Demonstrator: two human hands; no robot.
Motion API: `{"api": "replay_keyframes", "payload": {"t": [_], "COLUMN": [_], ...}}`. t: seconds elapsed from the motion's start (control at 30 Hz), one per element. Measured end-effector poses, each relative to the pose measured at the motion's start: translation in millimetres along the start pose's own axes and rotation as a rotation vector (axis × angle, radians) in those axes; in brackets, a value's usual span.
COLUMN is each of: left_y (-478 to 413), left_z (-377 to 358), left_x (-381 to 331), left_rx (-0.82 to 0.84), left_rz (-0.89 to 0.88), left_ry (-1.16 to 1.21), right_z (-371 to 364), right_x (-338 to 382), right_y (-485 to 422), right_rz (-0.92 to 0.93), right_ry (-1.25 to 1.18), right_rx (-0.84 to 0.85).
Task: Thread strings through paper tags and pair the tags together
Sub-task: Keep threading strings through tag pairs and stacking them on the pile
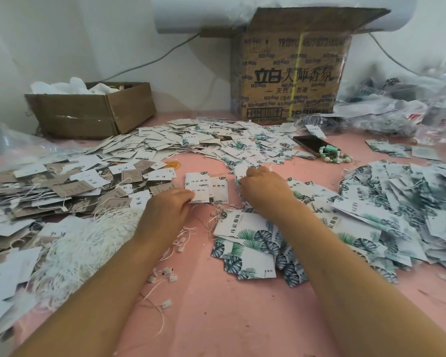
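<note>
Left hand (168,205) pinches a tag stack (197,187); right hand (264,187) buries its fingers among loose tags (242,150), grip unclear.

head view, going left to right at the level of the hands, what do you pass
brown tag pile → left hand → white tag stack it holds → right hand → leaf-print tag heap

The pink desk (216,318) is strewn with paper. Left of the left hand (168,207) lie a bundle of white strings (88,240) and grey-brown tags (36,191). A small stack of tags (198,188) sits between the hands. Right of the right hand (265,189) spreads a heap of leaf-print tags (397,215). Beyond the hands lie white tags (178,140), a phone (310,145), a bead bracelet (336,156), a low box (88,114) and a tall box (289,73).
</note>
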State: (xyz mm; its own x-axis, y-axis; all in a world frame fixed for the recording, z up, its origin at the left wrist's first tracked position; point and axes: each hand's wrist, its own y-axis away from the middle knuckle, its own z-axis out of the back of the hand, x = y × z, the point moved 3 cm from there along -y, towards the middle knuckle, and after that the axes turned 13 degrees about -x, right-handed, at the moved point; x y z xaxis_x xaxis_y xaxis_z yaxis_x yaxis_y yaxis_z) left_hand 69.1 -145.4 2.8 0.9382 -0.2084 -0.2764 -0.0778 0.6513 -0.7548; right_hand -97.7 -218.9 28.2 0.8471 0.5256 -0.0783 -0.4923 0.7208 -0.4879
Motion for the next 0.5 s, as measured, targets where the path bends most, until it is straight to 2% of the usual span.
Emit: {"api": "replay_keyframes", "payload": {"t": [0.23, 0.4, 0.5], "left_y": [-1, -2, -1], "left_z": [-2, -1, -2], "left_x": [8, 12, 15], "left_rx": [-0.008, -0.007, -0.052], "left_rz": [0.318, 0.553, 0.687], "left_ry": [0.12, 0.295, 0.395], "right_z": [2, 5, 11], "right_x": [-1, -5, -5], "right_y": [3, 3, 3], "right_rz": [-0.035, -0.051, -0.046], "right_ry": [-0.094, -0.156, -0.159], "right_rx": [-0.105, -0.062, -0.105]}}
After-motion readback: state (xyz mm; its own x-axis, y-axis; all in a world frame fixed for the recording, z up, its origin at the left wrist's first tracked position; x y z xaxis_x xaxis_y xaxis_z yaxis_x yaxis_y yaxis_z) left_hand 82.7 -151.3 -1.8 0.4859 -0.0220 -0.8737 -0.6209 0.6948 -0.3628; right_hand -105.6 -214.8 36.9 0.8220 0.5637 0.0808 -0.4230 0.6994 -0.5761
